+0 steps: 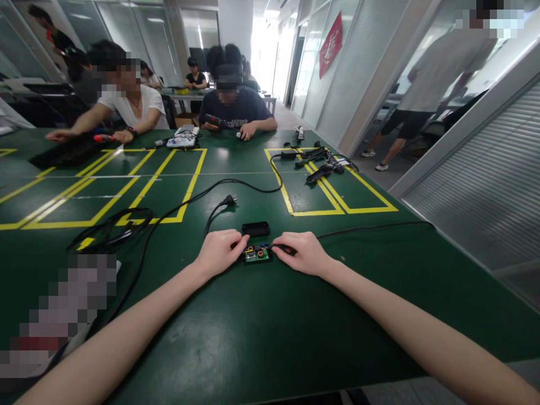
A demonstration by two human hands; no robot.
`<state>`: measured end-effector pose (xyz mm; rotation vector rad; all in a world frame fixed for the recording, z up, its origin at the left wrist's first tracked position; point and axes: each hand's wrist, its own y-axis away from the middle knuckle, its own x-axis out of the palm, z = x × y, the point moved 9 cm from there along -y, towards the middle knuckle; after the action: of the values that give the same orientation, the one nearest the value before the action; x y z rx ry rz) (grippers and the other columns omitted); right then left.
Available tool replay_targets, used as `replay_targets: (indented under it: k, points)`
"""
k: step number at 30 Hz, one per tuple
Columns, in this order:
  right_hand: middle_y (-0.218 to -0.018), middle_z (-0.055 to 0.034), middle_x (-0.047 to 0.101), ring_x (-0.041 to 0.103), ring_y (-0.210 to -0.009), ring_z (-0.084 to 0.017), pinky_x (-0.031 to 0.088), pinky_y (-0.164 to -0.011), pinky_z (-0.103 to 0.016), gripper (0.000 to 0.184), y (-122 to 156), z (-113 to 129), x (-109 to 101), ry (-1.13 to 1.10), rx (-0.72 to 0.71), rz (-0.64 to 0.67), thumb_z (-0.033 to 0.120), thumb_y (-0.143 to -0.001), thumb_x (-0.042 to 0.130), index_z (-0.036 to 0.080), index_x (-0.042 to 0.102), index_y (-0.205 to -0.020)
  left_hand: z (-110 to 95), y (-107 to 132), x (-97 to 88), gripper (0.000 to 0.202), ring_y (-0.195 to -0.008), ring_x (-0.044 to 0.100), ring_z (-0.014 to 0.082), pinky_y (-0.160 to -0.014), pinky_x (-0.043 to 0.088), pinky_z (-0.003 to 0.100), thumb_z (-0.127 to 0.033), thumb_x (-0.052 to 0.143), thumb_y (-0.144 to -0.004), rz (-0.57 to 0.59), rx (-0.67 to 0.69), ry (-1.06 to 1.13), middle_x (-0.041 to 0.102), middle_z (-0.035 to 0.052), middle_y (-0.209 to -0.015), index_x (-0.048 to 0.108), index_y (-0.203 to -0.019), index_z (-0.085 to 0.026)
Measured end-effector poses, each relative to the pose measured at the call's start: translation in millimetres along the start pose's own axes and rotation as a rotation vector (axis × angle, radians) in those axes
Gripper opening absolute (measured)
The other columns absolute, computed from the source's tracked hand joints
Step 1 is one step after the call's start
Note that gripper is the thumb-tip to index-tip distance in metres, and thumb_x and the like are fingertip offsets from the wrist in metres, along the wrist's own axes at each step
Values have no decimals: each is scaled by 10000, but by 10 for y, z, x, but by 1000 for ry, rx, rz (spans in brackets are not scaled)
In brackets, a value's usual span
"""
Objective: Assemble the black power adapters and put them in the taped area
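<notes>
Head view: a small green circuit board with copper-coloured ring coils (256, 256) lies on the dark green tabletop (253, 332) between two bare hands, seemingly seated in a dark shell. Just beyond it rests a black rectangular plastic case half (255, 228), hollow side up.

The left hand (221, 250) has thumb and forefinger drawn together at the board's left end; whether anything is pinched there I cannot tell. The right hand (301, 252) appears closed on a thin black rubbery cable (375, 228) at the board's right end (the fingers partly cover the join).

A tug on that cable, stretched far to the right, could drag the board askew or strain its wires. The black two-pin mains plug (230, 200) lies near the left hand on its own short lead; if snagged by a wrist, that lead might pull too. Fingertips pressing so close to the coils could bend a component, and a loose wire might get trapped under the case half.
</notes>
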<state>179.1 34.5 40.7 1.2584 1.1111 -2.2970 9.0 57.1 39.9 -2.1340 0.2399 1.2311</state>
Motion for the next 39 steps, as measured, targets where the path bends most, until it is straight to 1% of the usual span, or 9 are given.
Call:
replay_targets:
  k: [5, 11, 16, 21, 24, 26, 29, 34, 39]
  points:
    - [-787, -19, 726, 623, -597, -126, 440, -598, -244, 183, -2, -8, -15, -12, -17, -42, 273, -1004, 569, 189, 732, -1007, -2, 0, -7, 509, -531, 444, 123, -567, 295, 274, -361, 456, -1030, -9, -1, 12, 482, -11, -563, 475, -550, -191]
    - [-886, -46, 735, 682, -733, -162, 478, -655, -259, 163, -5, -19, 42, -9, -21, 32, 260, -1000, 554, 202, 703, -1031, 15, -1, -24, 510, -519, 427, 118, -560, 302, 274, -347, 460, -1033, -33, -13, 55, 464, -17, -562, 453, -547, -193]
    - [-875, -43, 723, 671, -722, -161, 476, -648, -261, 131, -28, 6, 49, -39, -31, 40, 239, -987, 549, 200, 674, -1001, 12, -3, -18, 500, -536, 445, 122, -569, 313, 277, -341, 456, -1030, -36, -9, 46, 471, -11, -574, 464, -553, -193]
    - [-893, -46, 717, 676, -775, -176, 499, -693, -275, 93, -31, 9, 35, -88, -29, 69, 222, -951, 577, 208, 656, -997, -17, 18, -19, 502, -535, 438, 128, -558, 287, 283, -356, 453, -1033, -38, -12, -23, 486, -4, -573, 502, -561, -192]
    - [-916, -47, 707, 677, -792, -185, 508, -708, -282, 99, -24, 14, 48, -136, -41, 126, 261, -909, 659, 204, 647, -988, -32, 25, -12, 494, -538, 438, 131, -550, 263, 285, -360, 454, -1030, -34, -12, -78, 490, -1, -573, 516, -570, -191]
    - [-904, -50, 698, 677, -786, -188, 503, -697, -281, 123, -20, 14, 66, -139, -58, 156, 301, -916, 692, 198, 643, -965, -39, 24, -10, 493, -539, 439, 132, -548, 256, 285, -357, 449, -1033, -32, -6, -94, 489, -1, -574, 517, -574, -190]
    - [-858, -49, 685, 671, -757, -186, 488, -671, -274, 170, -15, -1, 89, -123, -86, 155, 355, -964, 678, 194, 643, -924, -44, 24, -12, 497, -539, 443, 131, -550, 260, 286, -355, 446, -1039, -36, 8, -70, 488, 0, -579, 519, -576, -190]
    - [-822, -33, 675, 652, -717, -171, 464, -650, -259, 263, -3, -48, 133, -116, -96, 142, 442, -975, 672, 197, 639, -885, -52, 30, 16, 492, -561, 472, 131, -567, 309, 277, -369, 443, -1049, -11, 47, -13, 517, 6, -610, 552, -603, -191]
    - [-817, -27, 661, 636, -706, -162, 436, -632, -253, 261, -2, -9, 131, -61, -125, 159, 439, -993, 648, 196, 651, -896, 13, 9, 65, 477, -570, 475, 138, -575, 315, 276, -378, 448, -1039, 30, -6, -40, 524, 1, -609, 561, -614, -194]
